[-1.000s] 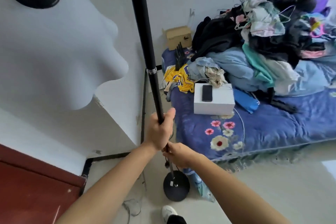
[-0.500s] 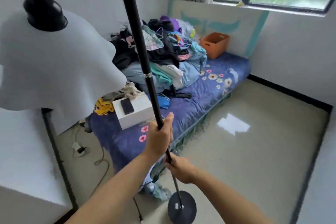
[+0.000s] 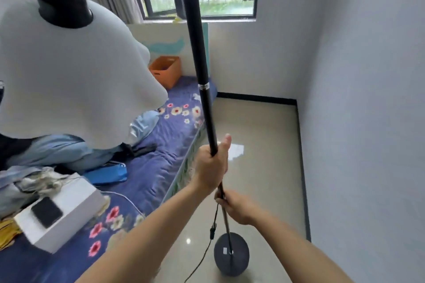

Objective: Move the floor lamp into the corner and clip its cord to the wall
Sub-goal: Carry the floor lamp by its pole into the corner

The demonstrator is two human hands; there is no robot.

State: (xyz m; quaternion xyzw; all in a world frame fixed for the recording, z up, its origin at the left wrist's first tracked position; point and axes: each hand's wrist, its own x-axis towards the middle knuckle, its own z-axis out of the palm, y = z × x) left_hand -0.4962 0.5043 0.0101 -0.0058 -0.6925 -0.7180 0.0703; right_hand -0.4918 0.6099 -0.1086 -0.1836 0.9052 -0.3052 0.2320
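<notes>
The floor lamp's black pole [image 3: 199, 60] runs from the top of the view down to a round black base [image 3: 231, 253] over the tiled floor; I cannot tell if the base touches the floor. Its white wavy shade [image 3: 69, 76] fills the upper left. My left hand [image 3: 212, 166] is wrapped around the pole at mid height, thumb up. Just below it, my right hand [image 3: 236, 208] grips the thinner lower section. The black cord [image 3: 212, 232] with an inline switch hangs beside the pole and trails down to the floor.
A blue flowered mattress [image 3: 161, 145] with clothes, a white box [image 3: 62, 211] carrying a phone, and an orange bin [image 3: 166, 71] lies on the left. The room corner [image 3: 296, 101] under the window is ahead on the right, with white walls and a black skirting.
The view has swung right, from the bed and clothes pile to the window wall and the corner. The lamp has travelled along with both hands, which keep the same grip on the pole.
</notes>
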